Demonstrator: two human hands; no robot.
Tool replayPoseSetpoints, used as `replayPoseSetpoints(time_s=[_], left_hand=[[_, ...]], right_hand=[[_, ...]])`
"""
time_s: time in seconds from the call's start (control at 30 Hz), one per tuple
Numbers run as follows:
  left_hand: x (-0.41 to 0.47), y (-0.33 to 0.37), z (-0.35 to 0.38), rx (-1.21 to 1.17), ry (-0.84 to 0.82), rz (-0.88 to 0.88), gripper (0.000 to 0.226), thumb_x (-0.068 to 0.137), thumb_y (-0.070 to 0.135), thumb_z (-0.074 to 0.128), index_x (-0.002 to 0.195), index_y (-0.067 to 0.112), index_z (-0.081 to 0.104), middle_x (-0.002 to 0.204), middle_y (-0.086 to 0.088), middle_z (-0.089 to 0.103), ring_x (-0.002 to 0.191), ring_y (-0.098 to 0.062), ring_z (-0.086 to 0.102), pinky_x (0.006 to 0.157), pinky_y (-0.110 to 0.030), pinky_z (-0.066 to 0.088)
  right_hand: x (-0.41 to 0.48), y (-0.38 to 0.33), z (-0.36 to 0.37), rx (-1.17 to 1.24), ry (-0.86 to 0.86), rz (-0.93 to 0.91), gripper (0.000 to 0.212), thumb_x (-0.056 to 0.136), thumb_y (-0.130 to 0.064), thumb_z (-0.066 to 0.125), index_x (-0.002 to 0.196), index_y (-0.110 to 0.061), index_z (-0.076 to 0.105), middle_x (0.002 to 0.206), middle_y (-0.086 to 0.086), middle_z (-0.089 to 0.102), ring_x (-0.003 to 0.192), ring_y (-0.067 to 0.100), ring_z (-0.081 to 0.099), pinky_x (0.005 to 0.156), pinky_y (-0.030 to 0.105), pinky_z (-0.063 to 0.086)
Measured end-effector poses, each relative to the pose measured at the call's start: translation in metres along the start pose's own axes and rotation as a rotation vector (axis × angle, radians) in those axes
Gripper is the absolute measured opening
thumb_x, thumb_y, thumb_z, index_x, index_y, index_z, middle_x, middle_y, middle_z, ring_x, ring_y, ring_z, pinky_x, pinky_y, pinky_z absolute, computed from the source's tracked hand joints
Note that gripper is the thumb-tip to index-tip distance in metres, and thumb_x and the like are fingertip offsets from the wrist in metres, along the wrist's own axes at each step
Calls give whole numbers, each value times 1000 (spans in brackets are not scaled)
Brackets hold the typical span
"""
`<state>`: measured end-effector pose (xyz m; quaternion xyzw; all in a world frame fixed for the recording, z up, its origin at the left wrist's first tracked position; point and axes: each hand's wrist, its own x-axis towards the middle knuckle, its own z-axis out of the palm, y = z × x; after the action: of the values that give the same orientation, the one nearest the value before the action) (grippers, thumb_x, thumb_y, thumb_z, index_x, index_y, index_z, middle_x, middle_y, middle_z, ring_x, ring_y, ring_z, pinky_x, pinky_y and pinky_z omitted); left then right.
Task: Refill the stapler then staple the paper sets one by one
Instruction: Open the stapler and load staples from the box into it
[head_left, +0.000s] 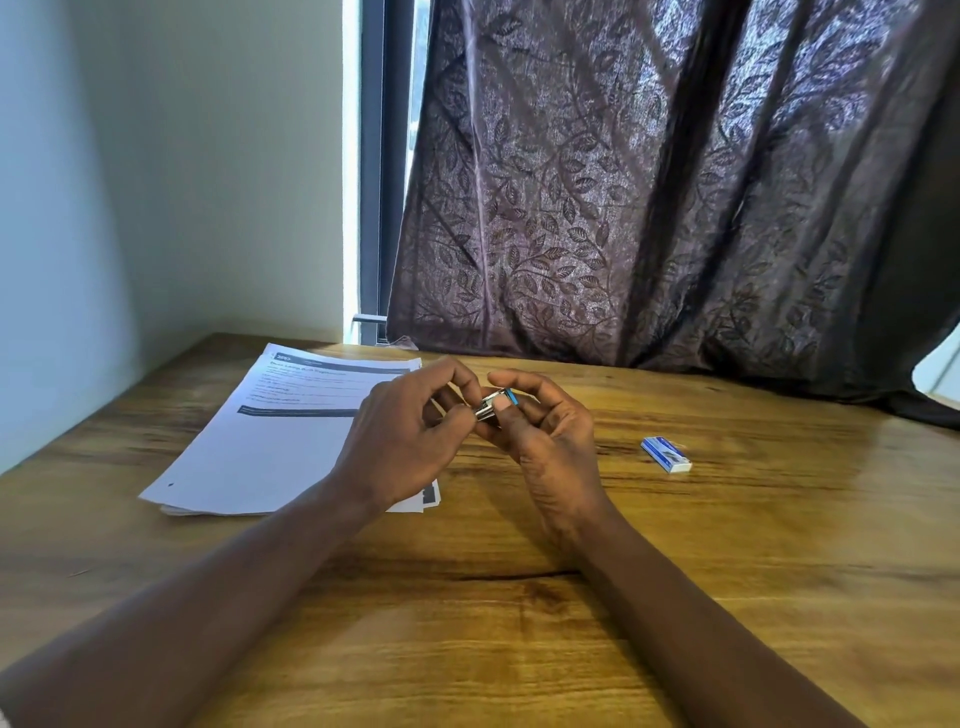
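A small metal stapler (492, 406) with a blue end is held above the middle of the wooden table (727, 545). My right hand (545, 441) grips it from below and behind, thumb on top. My left hand (410, 431) pinches its near end with curled fingers. Most of the stapler is hidden by my fingers. A stack of printed paper sets (270, 441) lies flat on the table to the left, partly under my left hand. A small blue and white staple box (666, 454) lies shut on the table to the right.
A dark patterned curtain (649, 208) hangs behind the table's far edge and drapes onto it at the right. A pale wall (156, 182) closes the left side, with a window strip (379, 156) beside the curtain.
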<state>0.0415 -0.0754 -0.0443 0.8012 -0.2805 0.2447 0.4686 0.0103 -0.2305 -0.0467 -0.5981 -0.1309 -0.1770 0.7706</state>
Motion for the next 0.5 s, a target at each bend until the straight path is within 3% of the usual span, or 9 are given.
replayPoseSetpoints(time_s=[0.27, 0.4, 0.5], left_hand=[[0, -3, -2, 12, -52, 120, 12, 86, 25, 58, 88, 32, 67, 80, 19, 70, 75, -6, 67, 61, -10, 47], [1, -6, -2, -3, -89, 134, 20, 81, 16, 61, 91, 32, 67, 79, 16, 71, 70, -12, 67, 58, -19, 50], [1, -7, -3, -47, -126, 123, 20, 79, 16, 65, 92, 31, 61, 82, 13, 73, 74, -12, 71, 60, -16, 52]], right_hand=[[1, -2, -1, 43, 45, 63, 23, 97, 8, 56, 119, 3, 63, 89, 16, 75, 81, 18, 73, 78, 33, 62], [2, -3, -2, 44, 88, 103, 25, 97, 6, 57, 121, 2, 62, 93, 18, 75, 83, 20, 73, 82, 37, 62], [4, -2, -3, 35, 114, 111, 24, 97, 6, 58, 121, 2, 61, 102, 24, 74, 87, 24, 72, 83, 40, 61]])
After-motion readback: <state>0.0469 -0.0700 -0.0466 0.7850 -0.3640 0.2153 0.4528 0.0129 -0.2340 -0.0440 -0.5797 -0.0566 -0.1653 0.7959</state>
